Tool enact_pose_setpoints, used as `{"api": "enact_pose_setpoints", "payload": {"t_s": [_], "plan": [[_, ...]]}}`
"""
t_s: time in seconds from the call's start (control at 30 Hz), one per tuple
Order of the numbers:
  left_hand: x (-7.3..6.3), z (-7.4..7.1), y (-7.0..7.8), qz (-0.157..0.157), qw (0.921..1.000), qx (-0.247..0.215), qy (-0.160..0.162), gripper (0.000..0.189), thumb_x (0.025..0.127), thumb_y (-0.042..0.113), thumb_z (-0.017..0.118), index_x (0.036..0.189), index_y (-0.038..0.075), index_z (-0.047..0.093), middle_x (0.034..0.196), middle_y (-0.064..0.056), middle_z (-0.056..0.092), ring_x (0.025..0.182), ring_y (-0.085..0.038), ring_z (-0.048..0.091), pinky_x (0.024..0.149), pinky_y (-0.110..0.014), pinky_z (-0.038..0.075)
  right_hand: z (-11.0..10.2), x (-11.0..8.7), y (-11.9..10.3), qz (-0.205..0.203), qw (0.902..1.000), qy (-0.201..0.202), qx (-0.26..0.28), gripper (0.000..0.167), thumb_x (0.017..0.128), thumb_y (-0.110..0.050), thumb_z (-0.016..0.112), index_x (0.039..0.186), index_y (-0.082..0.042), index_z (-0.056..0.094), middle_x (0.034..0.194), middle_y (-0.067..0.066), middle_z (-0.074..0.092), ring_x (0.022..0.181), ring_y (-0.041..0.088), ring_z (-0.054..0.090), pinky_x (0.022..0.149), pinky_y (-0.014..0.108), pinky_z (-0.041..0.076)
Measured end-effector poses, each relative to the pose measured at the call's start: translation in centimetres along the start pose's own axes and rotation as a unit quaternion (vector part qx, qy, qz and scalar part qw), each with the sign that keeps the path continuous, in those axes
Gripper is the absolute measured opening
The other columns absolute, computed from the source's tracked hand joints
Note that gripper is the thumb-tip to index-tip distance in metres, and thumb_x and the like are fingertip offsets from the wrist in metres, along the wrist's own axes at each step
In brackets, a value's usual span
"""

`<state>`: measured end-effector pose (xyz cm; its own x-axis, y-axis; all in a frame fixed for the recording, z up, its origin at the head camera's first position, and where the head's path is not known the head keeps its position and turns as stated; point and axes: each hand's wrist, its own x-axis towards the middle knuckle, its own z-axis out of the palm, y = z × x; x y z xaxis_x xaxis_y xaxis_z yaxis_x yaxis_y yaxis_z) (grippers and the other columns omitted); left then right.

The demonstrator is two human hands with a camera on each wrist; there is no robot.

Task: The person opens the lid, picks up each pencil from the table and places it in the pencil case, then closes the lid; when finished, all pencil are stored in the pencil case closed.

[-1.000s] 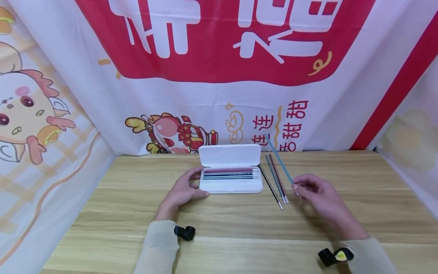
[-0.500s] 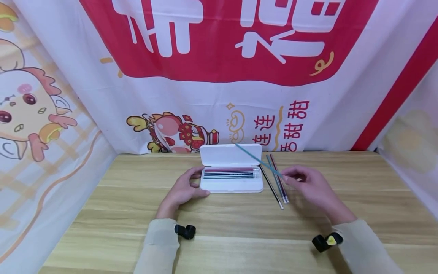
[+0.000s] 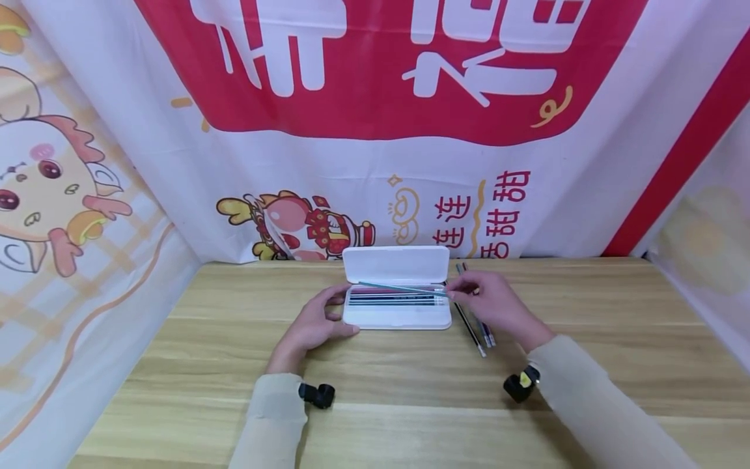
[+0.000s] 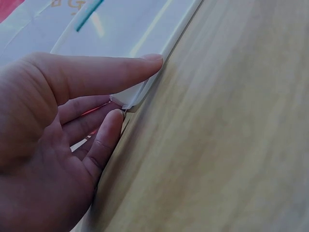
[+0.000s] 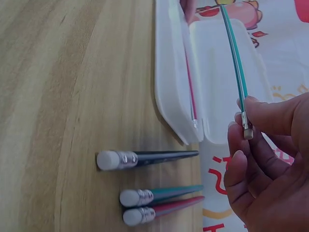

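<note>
A white pencil case (image 3: 398,321) lies on the table with its lid (image 3: 396,263) raised at the back and several pencils (image 3: 389,302) side by side inside. My left hand (image 3: 315,322) holds the case's left end, thumb along the front edge and fingers round the side. Between thumb and fingertips, my right hand (image 3: 492,299) pinches a green pencil (image 5: 235,53) near its eraser end. That pencil is over the case, slightly aslant, its far end near the hinge; I cannot tell if it touches the other pencils.
Right of the case, a black pencil (image 5: 164,157), another green pencil (image 5: 171,192) and a red pencil (image 5: 178,206) lie on the wooden table (image 3: 410,430), partly under my right hand in the head view. A printed cloth (image 3: 375,163) hangs behind the table's back edge.
My right hand has moved left with the green pencil, swinging it from pointing away at the back to lying nearly crosswise over the case. The left hand keeps its place.
</note>
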<state>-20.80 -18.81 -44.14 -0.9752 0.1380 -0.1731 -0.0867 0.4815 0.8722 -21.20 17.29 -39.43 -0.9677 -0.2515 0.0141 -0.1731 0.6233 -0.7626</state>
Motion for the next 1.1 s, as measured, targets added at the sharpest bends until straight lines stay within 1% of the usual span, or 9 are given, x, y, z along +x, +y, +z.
{"api": "enact_pose_setpoints", "payload": {"t_s": [0.17,0.33,0.5,0.6,0.8,1.1], "plan": [[0.0,0.0,0.0,0.002,1.0,0.001,0.003,0.085,0.086,0.017,0.092,0.16,0.025,0.051,0.154,-0.013,0.058,0.124,-0.031,0.066,0.113,-0.051,0.055,1.2,1.3,-0.2,0.003,0.9999,-0.015,0.001,0.013,0.103,-0.012,0.072,0.112,-0.009,0.08,0.108,0.007,0.076,0.098,0.022,0.065,0.083,0.033,0.055],[0.1,0.0,-0.1,0.003,1.0,-0.004,0.001,0.086,0.085,0.017,0.092,0.16,0.025,0.05,0.154,-0.012,0.058,0.127,-0.031,0.065,0.114,-0.05,0.054,2.2,2.0,-0.1,-0.015,0.9996,-0.016,-0.017,0.011,0.101,-0.009,0.073,0.108,-0.007,0.081,0.104,0.008,0.076,0.096,0.021,0.066,0.084,0.035,0.057],[0.1,0.0,0.0,-0.001,1.0,-0.006,0.002,0.086,0.085,0.017,0.093,0.159,0.026,0.051,0.154,-0.011,0.058,0.126,-0.031,0.064,0.114,-0.05,0.054,2.8,2.3,-0.1,-0.031,0.9989,-0.013,-0.034,0.011,0.101,-0.007,0.073,0.108,-0.007,0.081,0.103,0.007,0.077,0.095,0.02,0.067,0.086,0.038,0.058],[0.2,0.1,0.0,-0.002,1.0,-0.005,0.003,0.086,0.085,0.017,0.093,0.159,0.026,0.051,0.154,-0.011,0.058,0.125,-0.031,0.065,0.114,-0.05,0.054,3.1,2.4,-0.1,-0.037,0.9985,-0.012,-0.038,0.01,0.1,-0.007,0.074,0.106,-0.009,0.082,0.103,0.006,0.077,0.094,0.02,0.066,0.086,0.038,0.058],[0.1,0.1,0.0,-0.004,1.0,-0.004,0.003,0.086,0.085,0.019,0.093,0.16,0.026,0.051,0.153,-0.011,0.058,0.124,-0.03,0.065,0.114,-0.05,0.054,3.8,2.8,0.0,-0.033,0.9986,-0.007,-0.04,0.01,0.098,-0.005,0.076,0.099,-0.01,0.085,0.1,0.006,0.074,0.092,0.02,0.063,0.083,0.034,0.052],[0.1,0.0,0.0,-0.006,0.9999,-0.009,0.003,0.086,0.085,0.017,0.093,0.16,0.027,0.051,0.154,-0.011,0.058,0.122,-0.03,0.067,0.113,-0.049,0.055,4.0,3.0,-0.2,-0.03,0.9979,-0.013,-0.057,0.01,0.098,-0.006,0.076,0.099,-0.01,0.085,0.099,0.007,0.073,0.091,0.02,0.062,0.08,0.033,0.051]]}}
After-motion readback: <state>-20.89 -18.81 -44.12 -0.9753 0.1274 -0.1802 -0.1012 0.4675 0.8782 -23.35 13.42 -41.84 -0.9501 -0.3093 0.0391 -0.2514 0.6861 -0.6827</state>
